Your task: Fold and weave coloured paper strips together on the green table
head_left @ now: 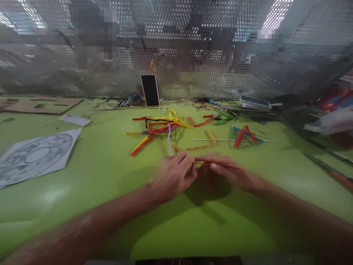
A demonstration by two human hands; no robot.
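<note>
Low over the green table, my left hand (176, 171) is closed, its fingertips pinching one end of a thin orange strip (203, 163). My right hand (233, 172) has the strip's other end between thumb and extended fingers; slight blur hides the exact grip. Just beyond the hands lies another orange strip (197, 147), bent upward at its right end. Farther off is a loose pile of flat strips, with yellow (180, 122), red (143, 145), black and purple (169, 134) ones. To the right, a folded red strip (244, 136) and blue strips stand around a thin pale stick (220, 140).
A phone (150, 90) leans against the perforated metal screen (176, 48). Printed paper (38, 156) and cardboard (41, 104) lie at left. Scraps and a white-edged device (255, 103) line the back. Scissors-like dark blades with an orange handle (342, 180) and plastic bags (331, 123) are at right.
</note>
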